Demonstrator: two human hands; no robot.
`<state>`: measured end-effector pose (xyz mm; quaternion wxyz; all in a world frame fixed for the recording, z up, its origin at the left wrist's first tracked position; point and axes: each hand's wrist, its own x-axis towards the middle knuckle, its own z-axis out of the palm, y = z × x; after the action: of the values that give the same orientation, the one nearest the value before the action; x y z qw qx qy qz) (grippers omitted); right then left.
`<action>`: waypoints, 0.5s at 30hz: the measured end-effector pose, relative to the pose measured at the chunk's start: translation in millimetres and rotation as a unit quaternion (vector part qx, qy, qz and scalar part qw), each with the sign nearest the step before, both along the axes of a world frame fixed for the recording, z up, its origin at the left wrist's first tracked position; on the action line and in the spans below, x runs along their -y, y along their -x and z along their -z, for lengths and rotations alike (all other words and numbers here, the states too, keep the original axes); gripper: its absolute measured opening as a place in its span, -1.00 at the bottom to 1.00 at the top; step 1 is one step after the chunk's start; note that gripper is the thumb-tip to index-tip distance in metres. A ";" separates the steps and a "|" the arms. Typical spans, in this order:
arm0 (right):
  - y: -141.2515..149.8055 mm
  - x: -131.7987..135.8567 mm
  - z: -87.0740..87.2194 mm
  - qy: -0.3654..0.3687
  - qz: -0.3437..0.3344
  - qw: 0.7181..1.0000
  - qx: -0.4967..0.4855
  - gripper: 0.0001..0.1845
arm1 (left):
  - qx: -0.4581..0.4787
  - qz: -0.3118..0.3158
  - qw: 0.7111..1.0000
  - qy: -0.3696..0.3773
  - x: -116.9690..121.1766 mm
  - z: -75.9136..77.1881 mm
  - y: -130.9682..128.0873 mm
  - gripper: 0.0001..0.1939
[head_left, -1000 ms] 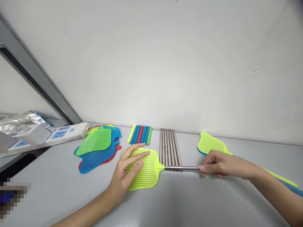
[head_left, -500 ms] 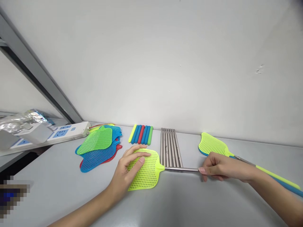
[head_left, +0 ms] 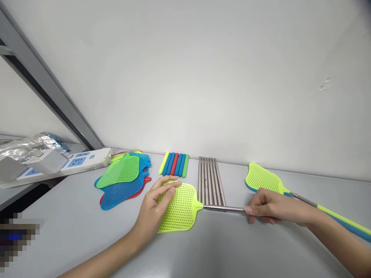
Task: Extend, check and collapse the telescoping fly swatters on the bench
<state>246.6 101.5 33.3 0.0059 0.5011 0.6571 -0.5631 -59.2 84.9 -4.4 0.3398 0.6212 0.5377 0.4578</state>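
A yellow-green fly swatter head (head_left: 183, 208) lies in front of me, its neck joined to a metal rod (head_left: 223, 208) that points right. Over the head's left part, my left hand (head_left: 158, 202) grips it, thumb and fingers across the mesh. The rod's far end is pinched between thumb and fingers of my right hand (head_left: 268, 206). Just behind the rod, several bare metal rods (head_left: 211, 181) lie side by side. Beyond my left hand is a row of coloured handle sleeves (head_left: 174, 165) in yellow, blue, red and green.
Loose green, blue and red swatter heads (head_left: 120, 173) are piled at the left. Behind them stands a white power strip (head_left: 95, 159) with plugs and a plastic bag (head_left: 31, 144). Swatters with yellow and blue handles (head_left: 266, 177) lie at right, partly behind my right arm. A white wall (head_left: 203, 77) borders the table.
The view has shifted slightly, so everything sits a little differently in the picture. Both hands keep their hold on the swatter head and rod, with hardly any movement.
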 end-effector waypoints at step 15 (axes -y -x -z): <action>-1.0 -0.5 -3.9 -0.010 0.005 1.000 0.023 -0.52 | 0.079 -0.076 0.994 -0.012 2.0 -1.2 0.6 -0.77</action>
<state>247.6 101.9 37.2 0.0131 0.5174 0.6595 -0.5452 -59.9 83.0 -3.2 0.3382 0.5442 0.5492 0.5365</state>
